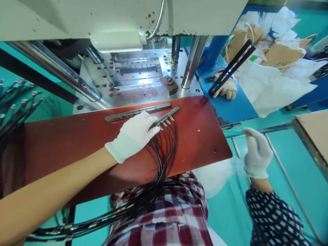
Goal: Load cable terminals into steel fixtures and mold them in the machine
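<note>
My left hand [139,131], in a white glove, is closed on a dark narrow metal bar [167,115] above the red board. Several black cables [166,150] with small metal ends hang from this bar towards my lap. Behind it, a second, longer dark bar [115,117] lies on the board, partly behind my fingers. Away to the right, beyond the board's corner, my right hand [257,152] is raised in a white glove, its fingers drawn together and slightly blurred. Nothing shows between them.
The red board [64,147] lies before a press with a metal bed [143,89] and steel columns [192,65]. On the right, a blue surface [230,112] carries a glove [228,89], pliers and two black bars [232,66]. Bags [274,82] stand beyond; more cables [20,102] hang left.
</note>
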Tool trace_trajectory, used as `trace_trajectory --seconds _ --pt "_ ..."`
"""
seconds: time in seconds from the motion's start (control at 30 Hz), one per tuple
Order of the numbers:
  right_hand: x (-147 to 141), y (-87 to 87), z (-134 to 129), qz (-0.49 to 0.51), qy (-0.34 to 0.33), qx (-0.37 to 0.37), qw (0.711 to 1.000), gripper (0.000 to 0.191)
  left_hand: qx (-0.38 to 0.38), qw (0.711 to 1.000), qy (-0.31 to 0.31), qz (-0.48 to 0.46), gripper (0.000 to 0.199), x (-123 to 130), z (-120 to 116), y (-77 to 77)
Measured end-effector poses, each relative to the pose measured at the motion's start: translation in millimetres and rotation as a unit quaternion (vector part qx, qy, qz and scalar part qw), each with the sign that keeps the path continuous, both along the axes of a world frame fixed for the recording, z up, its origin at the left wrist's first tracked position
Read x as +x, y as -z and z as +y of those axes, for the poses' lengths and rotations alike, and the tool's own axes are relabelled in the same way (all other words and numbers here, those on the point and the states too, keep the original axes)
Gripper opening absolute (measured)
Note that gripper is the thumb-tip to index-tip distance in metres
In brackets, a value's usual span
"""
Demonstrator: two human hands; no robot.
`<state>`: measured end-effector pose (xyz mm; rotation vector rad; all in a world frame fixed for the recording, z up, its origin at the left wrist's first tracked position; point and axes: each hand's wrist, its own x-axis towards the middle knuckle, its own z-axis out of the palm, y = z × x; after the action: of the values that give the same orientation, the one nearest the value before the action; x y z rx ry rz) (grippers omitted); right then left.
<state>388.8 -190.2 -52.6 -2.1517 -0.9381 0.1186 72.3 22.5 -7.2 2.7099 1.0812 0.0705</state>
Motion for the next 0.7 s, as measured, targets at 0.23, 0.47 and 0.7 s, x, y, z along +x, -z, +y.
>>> trace_trajectory --seconds 0.23,0.47,0.7 --pt "-41 -18.0 38 -0.250 -0.458 -0.055 0.851 0.055 0.019 0.999 -0.025 -0.023 0.029 4 -4 6.6" --pt "-5 -30.1 -21 -0.262 -0.190 0.048 0.945 0.053 -0.058 0.994 -0.035 -0.089 0.026 -5 9 -17.2" --pt "-167 -49.0 101 0.650 -0.436 -0.062 0.619 0.059 0.073 0.983 0.044 -0.165 0.023 10 72 -56.2"
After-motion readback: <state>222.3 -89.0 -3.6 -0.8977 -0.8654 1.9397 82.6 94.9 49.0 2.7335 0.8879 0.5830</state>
